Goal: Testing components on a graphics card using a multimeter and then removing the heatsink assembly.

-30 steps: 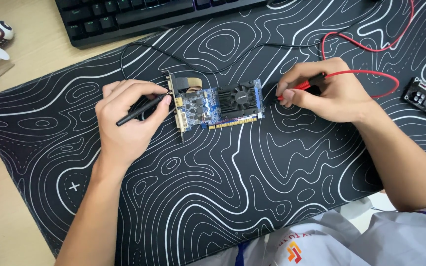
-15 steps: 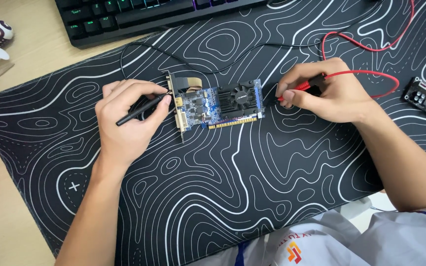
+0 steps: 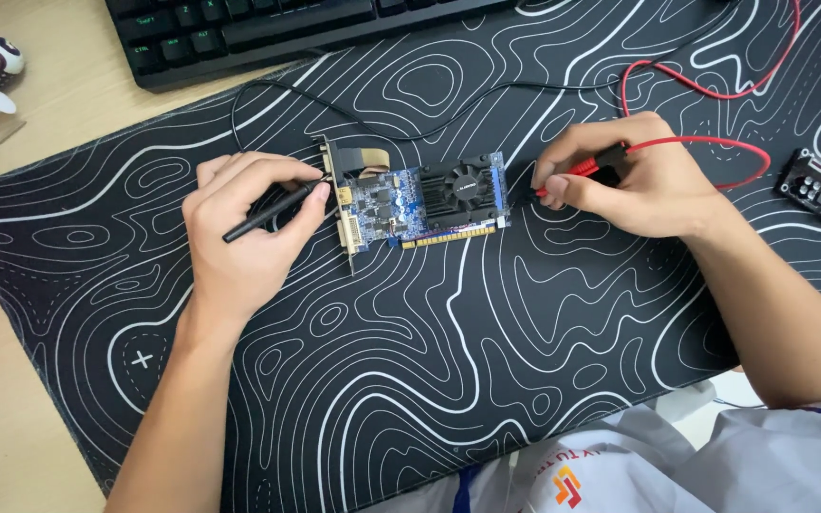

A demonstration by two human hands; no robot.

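Nothing has moved since before: left hand (image 3: 239,228) clamps the thin black probe (image 3: 273,211) against the small blue graphics card (image 3: 420,201) at frame centre, right hand (image 3: 629,176) pinches the red probe (image 3: 577,171); both tips should rest steady on metal.

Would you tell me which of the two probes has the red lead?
The probe in the right hand; the left hand holds an all-black one.

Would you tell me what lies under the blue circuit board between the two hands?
The blue circuit board lies flat on the black desk mat with white contour lines. The mat shows all around it; the patch directly beneath, and the board's underside, are covered.
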